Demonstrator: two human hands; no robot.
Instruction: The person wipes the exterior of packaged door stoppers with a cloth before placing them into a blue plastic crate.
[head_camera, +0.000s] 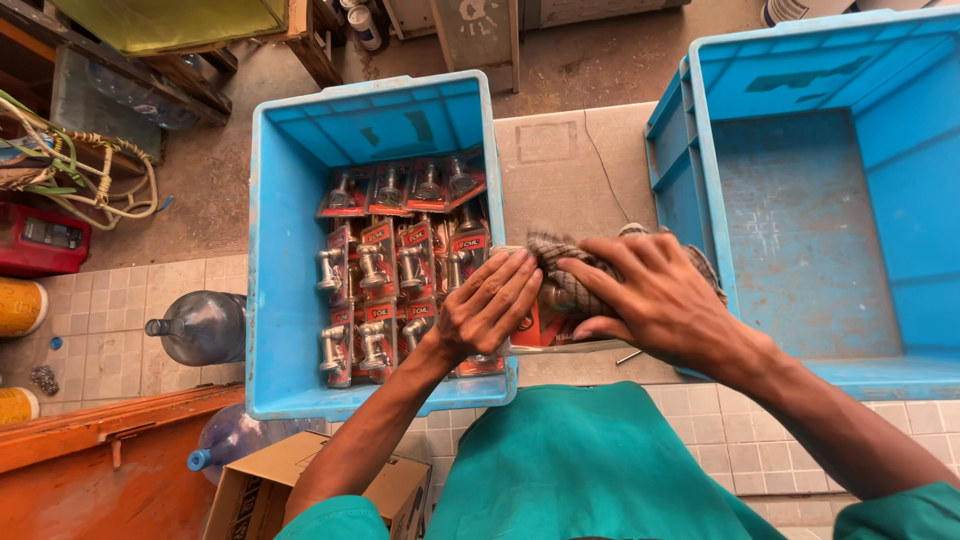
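- Both hands are at the gap between the two crates, over a red blister pack (545, 328) that lies on the grey slab (560, 160) between them.
- The left hand (490, 305) lies flat on the pack's near-left end, fingers stretched and close together, pressing down rather than gripping; it looks like a steadying hold, so the pack stays put.
- The right hand (655, 295) is spread wide over a checked cloth (565, 275), fingers splayed, palm down, with the cloth bunched beneath them and pushed against the pack's top. Whether any finger curls under the cloth, I cannot tell.
- So the pack sits under both hands: mostly hidden, with only a strip of red card and a clear edge showing between the left fingertips and the right thumb.
- The left crate (290, 250), light blue, is stocked with more packs (395, 265) of the same sort, each holding a shiny metal fitting; one row lies across the far end, the rest stand on edge in rows. The pack in hand overlaps this crate's right wall.
- The right crate (800, 230), also blue, shows a bare, scuffed floor, and the right wrist crosses its near-left corner.
- Down low there is a water jug (200, 326) on the tiled floor to the left, a cardboard box (250, 490) near the person's green sleeve, and tangled cables (75, 165) far left.
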